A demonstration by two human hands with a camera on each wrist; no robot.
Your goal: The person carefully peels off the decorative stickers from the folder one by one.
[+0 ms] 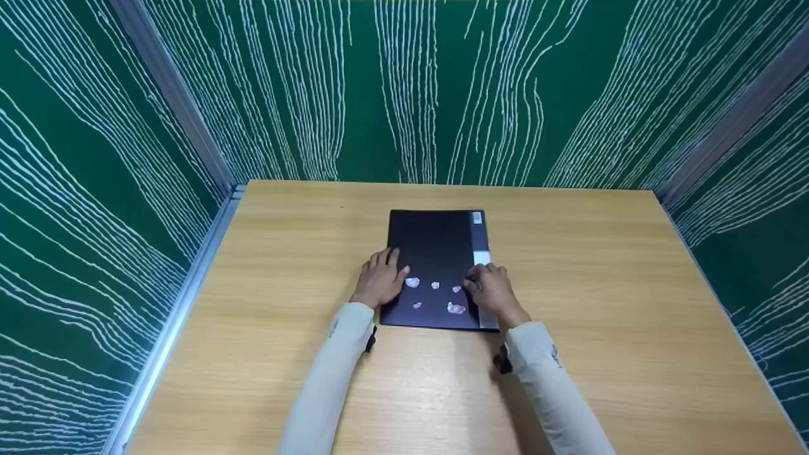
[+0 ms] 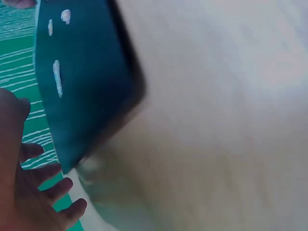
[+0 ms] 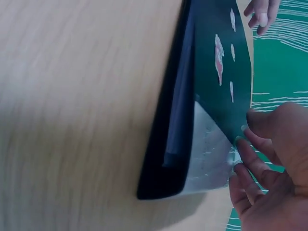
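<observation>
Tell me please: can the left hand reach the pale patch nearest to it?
Probably yes: the left hand is close beside this pale patch on the black folder, and nothing covers the patch.

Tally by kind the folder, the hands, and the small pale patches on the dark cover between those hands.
Folder: 1
Hands: 2 (left hand, right hand)
Pale patches: 5
Total: 8

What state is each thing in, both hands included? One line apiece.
Dark folder: closed, lying on the table
Pale patches: five, apart, on the folder
Left hand: fingers extended, at folder's left edge
Right hand: fingers bent, at folder's right edge; grip unclear
</observation>
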